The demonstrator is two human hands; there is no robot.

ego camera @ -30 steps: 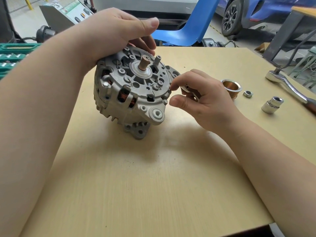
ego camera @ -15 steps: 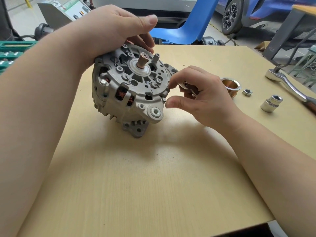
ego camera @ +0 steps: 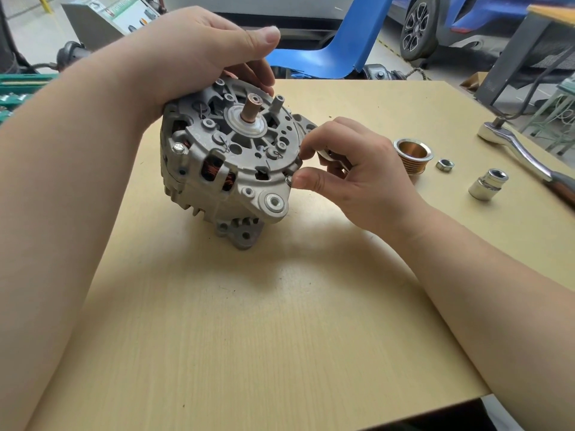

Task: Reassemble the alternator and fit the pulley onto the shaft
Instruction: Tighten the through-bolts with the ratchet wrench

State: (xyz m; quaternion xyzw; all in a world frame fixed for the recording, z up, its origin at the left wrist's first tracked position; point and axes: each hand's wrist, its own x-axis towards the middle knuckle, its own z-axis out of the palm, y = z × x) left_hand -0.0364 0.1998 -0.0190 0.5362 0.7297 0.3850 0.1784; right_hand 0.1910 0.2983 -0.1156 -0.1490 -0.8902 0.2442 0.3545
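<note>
A grey alternator (ego camera: 230, 163) stands tilted on the wooden table (ego camera: 249, 337), its rear face with the copper slip-ring shaft (ego camera: 250, 108) turned toward me. My left hand (ego camera: 199, 54) grips its top rim from behind. My right hand (ego camera: 348, 175) is at the housing's right edge, thumb and forefinger pinching a small bolt head (ego camera: 289, 180) there, with another small metal part tucked in its curled fingers. The ribbed pulley (ego camera: 412, 155) lies on the table to the right, apart from the shaft, and a nut (ego camera: 445, 165) sits beside it.
A chrome socket (ego camera: 488, 185) and a ratchet handle (ego camera: 522, 150) lie at the table's right. A green tool case (ego camera: 18, 88) is at the far left. Behind the table are a blue chair (ego camera: 336, 48) and a car wheel (ego camera: 417, 26).
The alternator has tipped slightly left under my left hand. My right hand's thumb and forefinger have shifted a little along the housing's right edge at the bolt.
</note>
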